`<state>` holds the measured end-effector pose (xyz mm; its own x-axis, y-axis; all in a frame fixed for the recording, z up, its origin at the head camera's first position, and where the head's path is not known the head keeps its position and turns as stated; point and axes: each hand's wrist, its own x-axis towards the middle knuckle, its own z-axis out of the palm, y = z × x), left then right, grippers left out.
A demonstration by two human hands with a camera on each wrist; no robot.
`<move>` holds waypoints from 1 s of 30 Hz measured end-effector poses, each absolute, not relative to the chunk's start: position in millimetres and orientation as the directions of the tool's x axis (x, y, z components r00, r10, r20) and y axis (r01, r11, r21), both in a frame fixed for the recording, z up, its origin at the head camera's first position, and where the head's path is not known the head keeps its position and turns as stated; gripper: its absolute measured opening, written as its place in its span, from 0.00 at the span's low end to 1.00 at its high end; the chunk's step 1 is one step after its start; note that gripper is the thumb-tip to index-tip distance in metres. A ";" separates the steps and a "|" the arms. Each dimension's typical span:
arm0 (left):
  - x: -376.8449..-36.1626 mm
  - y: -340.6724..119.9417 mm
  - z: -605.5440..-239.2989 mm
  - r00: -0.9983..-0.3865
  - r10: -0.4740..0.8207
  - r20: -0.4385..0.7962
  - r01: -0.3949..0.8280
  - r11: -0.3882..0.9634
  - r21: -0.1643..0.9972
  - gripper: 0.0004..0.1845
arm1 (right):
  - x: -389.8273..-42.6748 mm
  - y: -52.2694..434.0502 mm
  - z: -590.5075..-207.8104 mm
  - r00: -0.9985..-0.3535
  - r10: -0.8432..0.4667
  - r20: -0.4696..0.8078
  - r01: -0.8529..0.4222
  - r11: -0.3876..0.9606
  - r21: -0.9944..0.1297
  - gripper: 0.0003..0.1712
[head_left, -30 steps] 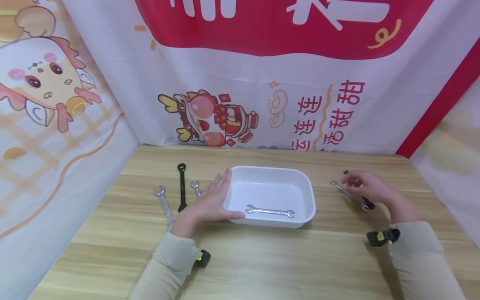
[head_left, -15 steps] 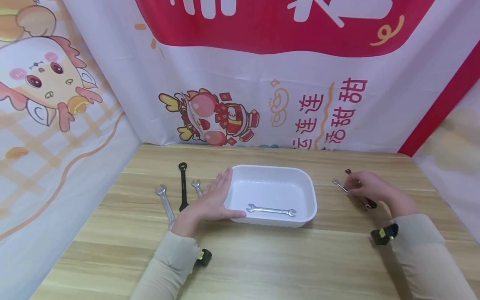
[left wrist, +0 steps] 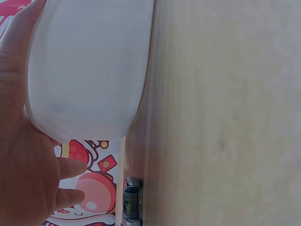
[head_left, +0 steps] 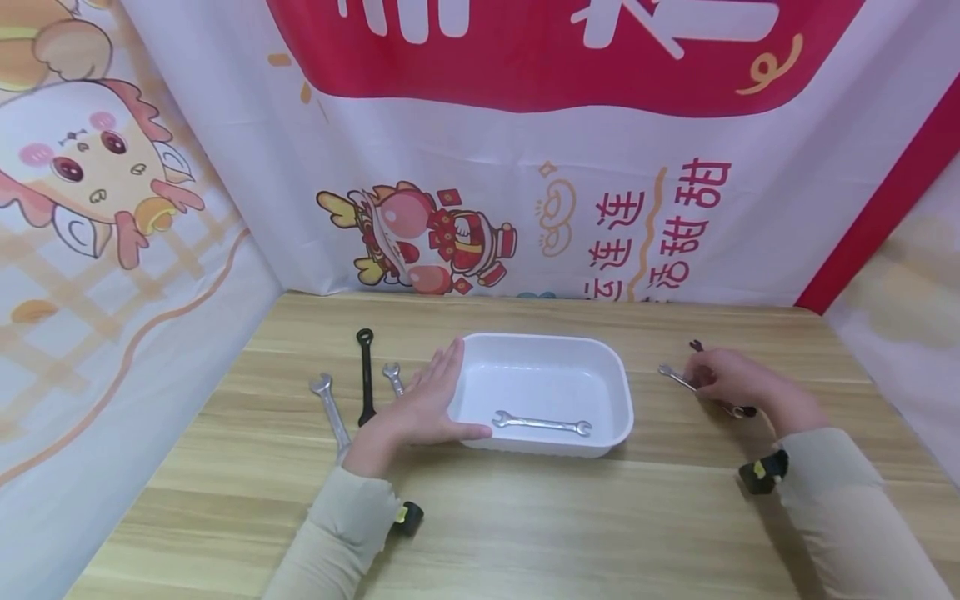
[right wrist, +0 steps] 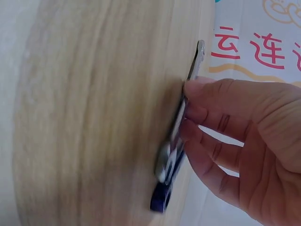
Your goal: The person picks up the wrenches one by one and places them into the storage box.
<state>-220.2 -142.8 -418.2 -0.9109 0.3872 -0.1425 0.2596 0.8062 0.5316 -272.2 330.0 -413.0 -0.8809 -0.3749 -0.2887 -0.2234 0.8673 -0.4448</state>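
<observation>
My left hand (head_left: 420,408) lies with straight fingers along the left side of a white plastic bin (head_left: 628,400), its thumb at the front rim. In the left wrist view the outer wall of the bin (left wrist: 89,70) sits against the palm and thumb. A silver double open-end wrench (head_left: 542,423) lies inside the bin, near the front wall. On the right, my right hand (head_left: 731,379) pinches another silver wrench (right wrist: 194,66) between thumb and fingertips, close over the table. Beneath that one is a black wrench (right wrist: 161,197), partly hidden by the hand.
Left of the bin lie a silver wrench (head_left: 330,408), a black wrench (head_left: 366,371) and a smaller silver wrench (head_left: 392,377), partly covered by the left hand. A printed cloth (head_left: 480,142) hangs behind the wooden table (head_left: 555,533).
The right fingers have closed on the silver wrench, which has shifted slightly against the black one below. The left hand and the bin have stayed in place.
</observation>
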 end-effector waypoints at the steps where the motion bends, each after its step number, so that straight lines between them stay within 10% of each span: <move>1: -220.2 -142.7 -417.9 -0.911 0.388 -0.143 0.260 0.807 0.531 0.71 | -272.5 329.5 -413.2 -0.882 -0.373 -0.288 -0.224 0.870 -0.439 0.08; 30: -219.2 -142.7 -416.1 -0.908 0.394 -0.140 0.265 0.802 0.535 0.71 | -271.1 317.1 -416.5 -0.879 -0.347 -0.327 -0.205 0.894 -0.398 0.05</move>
